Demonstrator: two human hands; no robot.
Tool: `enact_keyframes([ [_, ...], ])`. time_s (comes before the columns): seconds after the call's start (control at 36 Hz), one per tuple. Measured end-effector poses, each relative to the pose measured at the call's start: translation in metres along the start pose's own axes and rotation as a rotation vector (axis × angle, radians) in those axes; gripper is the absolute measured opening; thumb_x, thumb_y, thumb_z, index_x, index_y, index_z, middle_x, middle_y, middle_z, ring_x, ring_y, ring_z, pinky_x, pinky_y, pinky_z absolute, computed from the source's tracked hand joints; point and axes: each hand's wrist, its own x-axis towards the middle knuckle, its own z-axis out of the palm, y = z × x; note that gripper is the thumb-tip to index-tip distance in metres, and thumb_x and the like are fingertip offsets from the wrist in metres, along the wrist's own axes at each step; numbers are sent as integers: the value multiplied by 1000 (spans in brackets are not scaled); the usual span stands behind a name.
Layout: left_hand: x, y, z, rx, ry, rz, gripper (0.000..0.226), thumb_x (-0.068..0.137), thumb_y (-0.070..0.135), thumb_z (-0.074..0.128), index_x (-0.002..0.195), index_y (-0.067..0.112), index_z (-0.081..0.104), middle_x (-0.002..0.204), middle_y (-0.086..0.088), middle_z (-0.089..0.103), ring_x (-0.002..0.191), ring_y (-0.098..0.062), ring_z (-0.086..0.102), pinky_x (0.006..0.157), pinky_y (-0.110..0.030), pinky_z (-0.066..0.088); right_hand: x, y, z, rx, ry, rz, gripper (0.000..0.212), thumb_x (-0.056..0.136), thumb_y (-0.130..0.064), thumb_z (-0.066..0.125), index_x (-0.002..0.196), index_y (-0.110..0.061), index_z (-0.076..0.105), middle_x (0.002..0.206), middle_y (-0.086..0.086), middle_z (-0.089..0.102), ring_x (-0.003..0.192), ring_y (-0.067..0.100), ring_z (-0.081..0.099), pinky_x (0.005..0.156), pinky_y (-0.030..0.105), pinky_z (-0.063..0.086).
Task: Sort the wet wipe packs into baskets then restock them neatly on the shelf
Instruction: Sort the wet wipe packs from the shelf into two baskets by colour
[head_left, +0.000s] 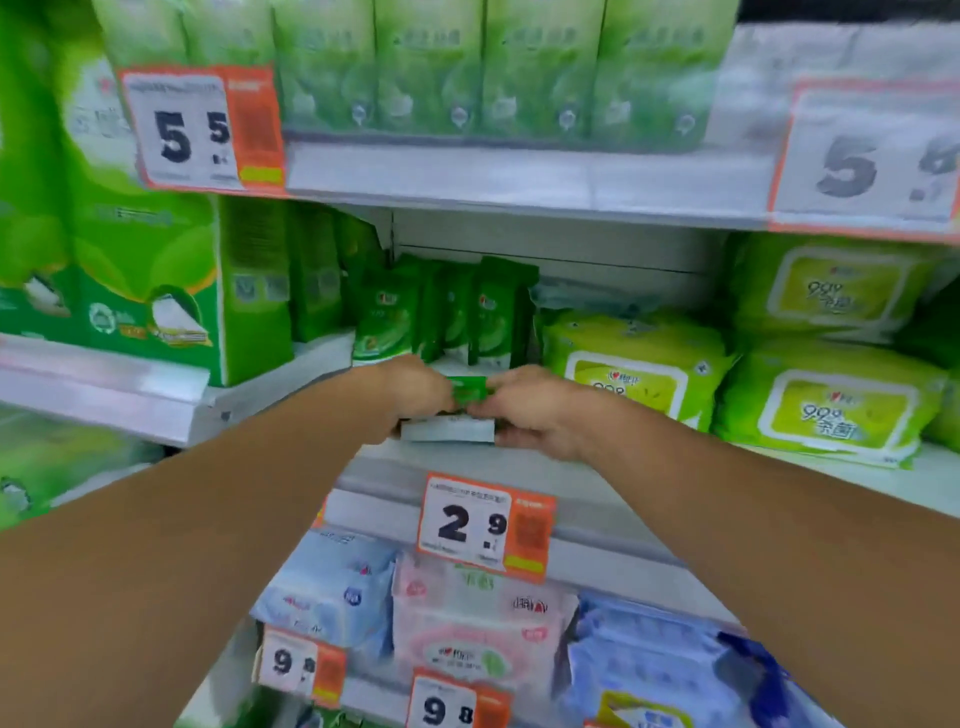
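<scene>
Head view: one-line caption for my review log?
Both hands hold small green wipe packs at the middle shelf front.

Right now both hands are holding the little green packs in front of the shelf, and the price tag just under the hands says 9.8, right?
Not quite. In the head view, the left hand and right hand do hold the small green packs in front of the shelf, but the price tag just under them reads 2.9, not 9.8.
</scene>
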Motion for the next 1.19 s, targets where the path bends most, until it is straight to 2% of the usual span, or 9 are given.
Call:
enact_keyframes([
  [0.11,10,-9,4,-306,-113,-77,29,74,1,84,95,3,65,96,-13,76,84,-21,72,74,-31,60,-18,-13,-35,-843,343,-421,17,86,-18,71,101,-12,74,101,14,73,90,29,70,69,34,57],
  [0.19,12,-4,10,-378,-237,-73,29,77,-2,79,103,2,70,98,-13,77,86,-20,73,76,-32,59,-28,-27,-80,-1365,737,-476,68,71,-54,78,127,-21,57,130,7,54,120,31,52,93,40,45],
  [0.31,11,-1,16,-452,-235,-43,35,77,-1,79,111,5,70,105,-11,77,100,-23,71,93,-38,54,-31,-24,-126,-1333,408,69,101,50,-79,78,127,-18,55,126,5,61,110,29,60,92,36,53],
  [0.44,-2,-3,14,-640,-91,-1,33,81,-3,75,110,12,70,102,-8,76,85,-19,71,70,-33,56,-42,-6,-119,-1451,466,-29,72,45,-59,88,99,-19,61,86,-3,59,79,24,62,75,34,60],
  [0.67,-74,19,-7,-811,-117,88,34,89,17,71,123,16,67,107,-4,77,83,-15,74,59,-28,60,-79,-1,-125,-1290,424,-98,83,53,-63,83,119,-18,60,115,3,62,94,23,61,69,26,50],
  [0.78,-113,13,6,-879,-108,39,26,90,14,70,116,15,68,96,-4,78,71,-16,75,51,-25,57,-108,-7,-131,-810,352,-14,61,58,-49,89,102,-18,59,110,-4,59,89,15,62,58,25,53],
  [0.89,-143,-2,9,-918,-77,21,21,92,14,68,113,15,69,101,-6,77,79,-20,74,56,-27,60,-152,-6,-141,-287,244,23,30,70,-31,86,89,-25,63,129,-4,54,119,17,48,87,32,46],
  [1.06,-191,-12,7,-949,-81,104,26,97,13,60,122,15,67,112,-9,75,87,-21,73,60,-29,61,-237,-8,-142,90,113,14,49,59,-33,80,106,-20,74,103,2,78,90,19,73,79,32,56],
  [1.19,-243,-39,23,-941,-142,103,22,99,14,55,118,15,67,109,-4,77,91,-17,75,68,-32,62,-299,38,-111,187,-20,137,50,54,-30,83,102,-17,74,102,5,78,89,22,73,99,43,52],
])
